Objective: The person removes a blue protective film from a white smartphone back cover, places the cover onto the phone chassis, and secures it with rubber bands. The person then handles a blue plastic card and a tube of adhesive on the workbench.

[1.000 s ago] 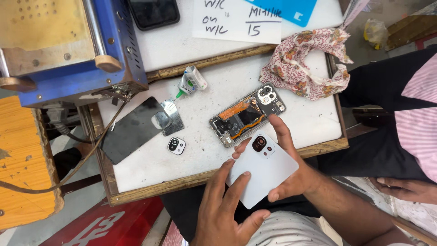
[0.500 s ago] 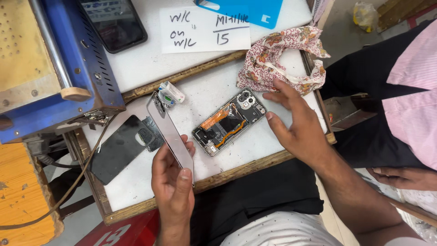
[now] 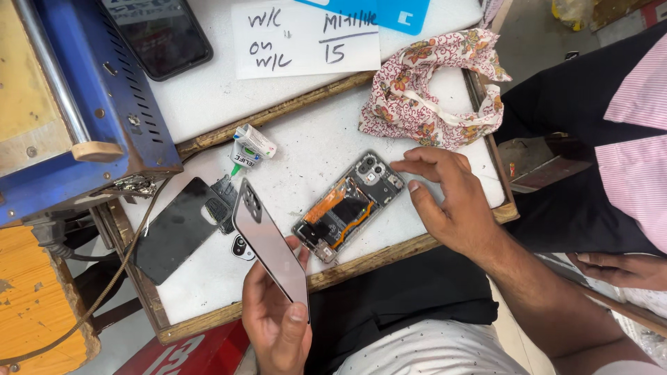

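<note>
The left hand gripped a pale phone back cover by its lower end, holding it tilted over the front edge of the white desk. The right hand hovered with fingers loosely spread and holding nothing, just beside an opened phone lying on the desk with its insides exposed. A small glue tube lay nearby, and a floral cloth sat behind.

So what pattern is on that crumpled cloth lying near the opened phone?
The cloth is white with a reddish-pink and orange floral print, plain to see in the head view.
</note>
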